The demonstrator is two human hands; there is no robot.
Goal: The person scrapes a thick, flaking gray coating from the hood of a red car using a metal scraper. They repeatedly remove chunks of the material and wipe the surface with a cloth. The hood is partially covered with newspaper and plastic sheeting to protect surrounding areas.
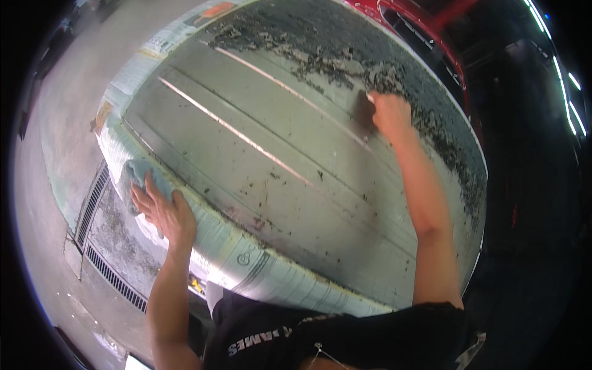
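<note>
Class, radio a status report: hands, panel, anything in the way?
Left hand open on grey cloth. Right hand curled, grip contents unclear. Panel partly bare; loose dark flakes beside right hand.

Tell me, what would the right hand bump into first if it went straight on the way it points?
Probably the ridge of loose dark flakes just ahead of the right hand on the pale panel. The hand's height above the surface is unclear, so it could pass over them.

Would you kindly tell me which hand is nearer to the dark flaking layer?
The right hand, at the edge of the dark flaking layer; the left hand is farther away, on the grey cloth.
</note>
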